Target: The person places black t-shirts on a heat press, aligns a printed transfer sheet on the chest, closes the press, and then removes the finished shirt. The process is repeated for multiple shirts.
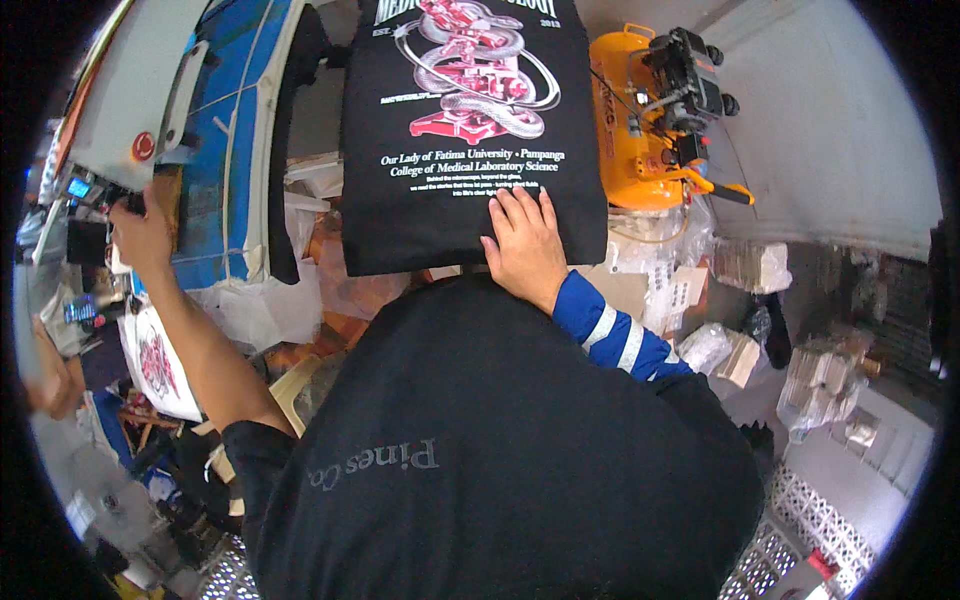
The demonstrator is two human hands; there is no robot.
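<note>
A black shirt (380,220) with a red-and-white snake graphic and lettering lies spread on a platen ahead of me. My right hand (522,245), below a blue sleeve with reflective bands, rests on its lower part, fingers apart. On the left, my left hand (142,225) is curled round a dark part (125,204) of a grey press machine (135,100), near its small lit display (78,187). Beside the machine is a blue platen (230,150) in a pale frame, with dark cloth along its right edge.
An orange air compressor (625,160) stands right of the shirt. Bundled cardboard (750,265), plastic-wrapped packs (815,390) and paper lie below it. A white printed sheet (160,370) hangs at lower left. Another person's arm (55,370) shows at the far left.
</note>
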